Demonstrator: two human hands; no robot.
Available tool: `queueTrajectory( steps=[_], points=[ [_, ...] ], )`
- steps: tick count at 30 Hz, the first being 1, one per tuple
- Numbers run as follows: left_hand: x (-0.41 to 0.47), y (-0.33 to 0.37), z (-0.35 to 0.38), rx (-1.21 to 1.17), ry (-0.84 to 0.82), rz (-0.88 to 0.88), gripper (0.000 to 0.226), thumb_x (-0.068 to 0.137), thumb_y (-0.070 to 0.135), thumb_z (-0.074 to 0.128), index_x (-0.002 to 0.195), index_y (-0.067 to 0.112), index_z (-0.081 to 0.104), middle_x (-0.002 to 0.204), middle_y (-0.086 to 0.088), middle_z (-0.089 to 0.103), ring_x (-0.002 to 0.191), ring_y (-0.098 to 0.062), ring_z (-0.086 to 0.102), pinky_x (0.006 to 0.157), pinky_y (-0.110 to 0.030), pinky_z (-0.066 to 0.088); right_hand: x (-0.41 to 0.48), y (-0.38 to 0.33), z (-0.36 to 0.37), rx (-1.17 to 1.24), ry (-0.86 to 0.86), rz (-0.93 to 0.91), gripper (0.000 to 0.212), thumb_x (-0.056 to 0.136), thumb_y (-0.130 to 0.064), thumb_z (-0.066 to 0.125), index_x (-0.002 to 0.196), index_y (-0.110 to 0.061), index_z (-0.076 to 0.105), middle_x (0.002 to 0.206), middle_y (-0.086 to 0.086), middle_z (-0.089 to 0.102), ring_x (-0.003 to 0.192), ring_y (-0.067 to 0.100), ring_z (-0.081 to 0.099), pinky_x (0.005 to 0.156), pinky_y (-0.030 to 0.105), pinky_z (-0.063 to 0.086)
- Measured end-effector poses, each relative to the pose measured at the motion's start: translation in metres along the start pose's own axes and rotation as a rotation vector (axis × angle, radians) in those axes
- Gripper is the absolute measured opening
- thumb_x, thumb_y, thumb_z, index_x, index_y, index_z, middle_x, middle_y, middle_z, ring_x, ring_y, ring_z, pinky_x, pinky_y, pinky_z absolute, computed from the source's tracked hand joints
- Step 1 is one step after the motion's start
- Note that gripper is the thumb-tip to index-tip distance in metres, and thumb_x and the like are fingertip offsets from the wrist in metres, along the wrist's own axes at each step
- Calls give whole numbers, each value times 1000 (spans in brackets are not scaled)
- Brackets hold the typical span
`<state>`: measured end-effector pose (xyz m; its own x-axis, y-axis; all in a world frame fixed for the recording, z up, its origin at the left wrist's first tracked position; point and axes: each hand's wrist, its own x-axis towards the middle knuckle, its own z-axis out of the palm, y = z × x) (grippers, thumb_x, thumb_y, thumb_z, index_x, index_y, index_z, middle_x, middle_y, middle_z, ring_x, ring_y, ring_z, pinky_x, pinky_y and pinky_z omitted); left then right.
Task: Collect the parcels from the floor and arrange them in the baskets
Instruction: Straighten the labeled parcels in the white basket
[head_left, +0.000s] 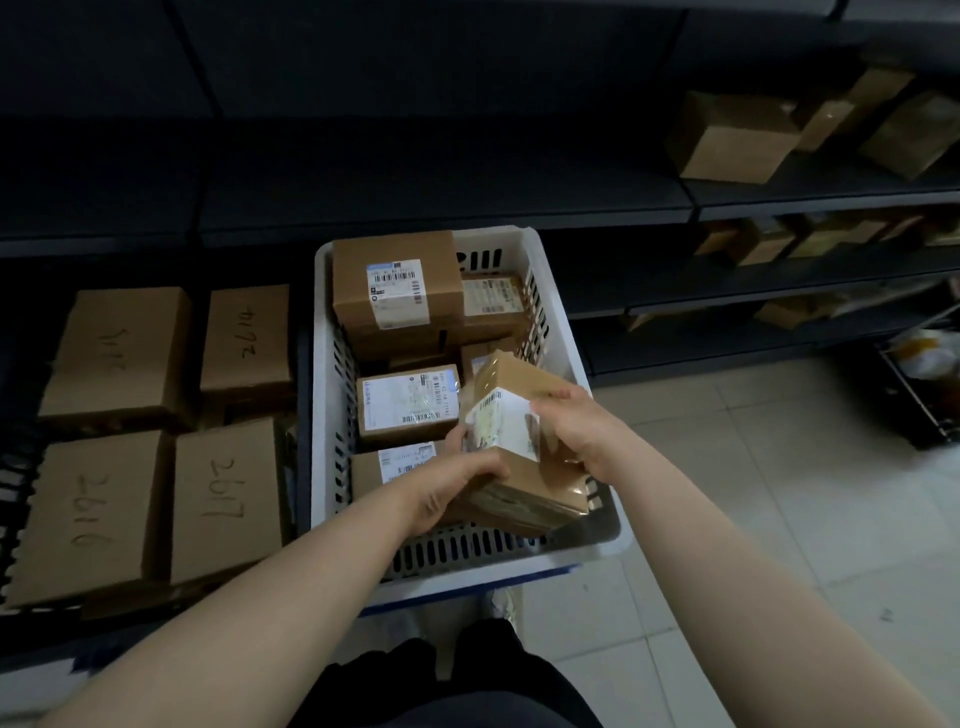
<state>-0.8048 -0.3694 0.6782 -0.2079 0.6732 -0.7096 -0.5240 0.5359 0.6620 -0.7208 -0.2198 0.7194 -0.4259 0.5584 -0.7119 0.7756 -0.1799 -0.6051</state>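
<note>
A white slotted basket (566, 332) stands on the floor in front of me, holding several brown cardboard parcels with white labels. Both my hands hold one tilted brown parcel (519, 415) with a white label, over the basket's near right corner. My left hand (447, 488) grips its near left lower edge, fingers curled under it. My right hand (576, 431) grips its right side, thumb on the label. A large labelled parcel (397, 291) lies at the basket's far end, and a smaller one (408, 402) sits in the middle.
To the left, a dark basket holds several brown boxes with handwritten numbers (223, 499). Dark shelves (810, 197) behind and to the right carry more cardboard boxes. Pale tiled floor (753, 493) lies to the right, with a dark crate (919, 395) at the far right.
</note>
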Motion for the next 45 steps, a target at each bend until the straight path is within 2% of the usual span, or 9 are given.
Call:
queueTrajectory(
  steps=[3, 6, 11, 14, 18, 24, 32, 39, 45],
  points=[
    [3, 2, -4, 24, -17, -17, 55, 77, 24, 64, 130, 26, 50, 90, -3, 59, 72, -13, 51, 57, -24, 41, 5, 5, 2, -127, 17, -1, 43, 99, -39, 41, 141, -28, 38, 108, 1, 55, 92, 20, 53, 88, 37, 45],
    [8, -3, -1, -57, -36, -47, 26, 82, 19, 57, 108, 18, 59, 78, -2, 59, 65, -13, 48, 60, -25, 36, 9, 9, 1, -234, 60, -27, 46, 100, -35, 40, 145, -28, 34, 134, 5, 49, 100, 22, 50, 83, 34, 41],
    [16, -13, 5, -46, -29, -88, 30, 79, 22, 57, 109, 15, 58, 84, -5, 55, 69, -14, 49, 65, -28, 38, 16, 12, 4, -342, 70, -17, 51, 98, -31, 41, 148, -31, 30, 148, 8, 36, 80, 18, 48, 69, 30, 37],
    [18, -13, 2, 16, 5, -87, 39, 71, 28, 57, 108, 19, 62, 87, -3, 59, 77, -16, 50, 75, -34, 34, 19, 17, 13, -395, 63, 19, 56, 97, -29, 42, 150, -27, 23, 149, 11, 34, 106, 29, 51, 80, 33, 38],
    [17, -10, -5, 37, 67, -93, 24, 82, 24, 55, 103, 18, 64, 85, -2, 58, 74, -14, 46, 66, -30, 32, 22, 21, 20, -371, 30, 72, 80, 90, -40, 53, 153, -21, 8, 155, 14, 25, 130, 34, 41, 95, 38, 38],
    [19, -25, -15, -98, 57, -87, 16, 76, 32, 61, 85, 21, 68, 81, -1, 61, 79, -20, 44, 77, -35, 33, 22, 23, 19, -196, 59, 111, 119, 72, -51, 76, 154, -27, -5, 156, 13, 20, 136, 36, 33, 110, 49, 34],
    [24, -23, -15, -263, 107, -128, 20, 88, 19, 50, 103, 13, 62, 50, 5, 54, 57, -13, 51, 68, -31, 46, 20, 23, 29, -268, 72, 117, 143, 56, -59, 86, 153, -27, -14, 157, 17, 11, 143, 36, 20, 114, 50, 28],
    [23, -21, -6, -240, 147, -135, 15, 87, 18, 49, 88, 21, 64, 72, -2, 57, 68, -15, 49, 63, -29, 34, 21, 16, 32, -484, 99, 76, 146, 55, -62, 85, 151, -29, -20, 153, 20, 12, 143, 36, 13, 115, 47, 22],
    [26, -17, -9, -364, 236, -165, 22, 91, 15, 41, 104, 18, 59, 95, -11, 62, 76, -19, 51, 67, -30, 35, 15, 27, 48, -678, 184, 45, 148, 50, -71, 79, 146, -36, -27, 148, 18, 16, 137, 36, 20, 109, 47, 27]
  ],
)
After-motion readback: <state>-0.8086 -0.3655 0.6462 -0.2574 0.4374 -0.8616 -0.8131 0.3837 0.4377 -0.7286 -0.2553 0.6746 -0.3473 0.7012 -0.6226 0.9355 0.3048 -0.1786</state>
